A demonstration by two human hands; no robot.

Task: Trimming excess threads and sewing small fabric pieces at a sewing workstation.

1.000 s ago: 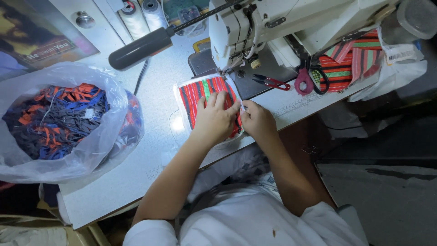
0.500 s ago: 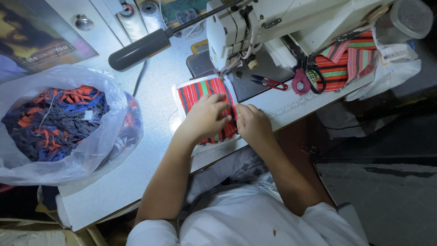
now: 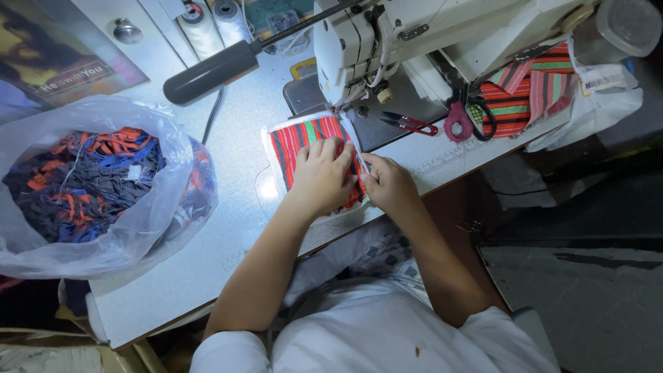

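Striped red fabric piece [image 3: 304, 141] is lying flat on the white sewing table [image 3: 228, 228], its far edge sitting just under the needle end of the sewing machine [image 3: 387, 41]. Left hand [image 3: 319, 173] is pressing down on it with fingers flat and close together, likely keeping the weave from shifting, while right hand [image 3: 389, 183] is pinching the right edge between thumb and fingertips, probably lining up the seam. Red snips [image 3: 409, 123] and a clear bag of strap scraps [image 3: 90, 186] are sitting nearby, untouched.

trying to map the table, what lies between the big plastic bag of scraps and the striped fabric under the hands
In the head view, only bare pale tabletop lies between the plastic bag and the striped fabric; a black cable crosses farther back.
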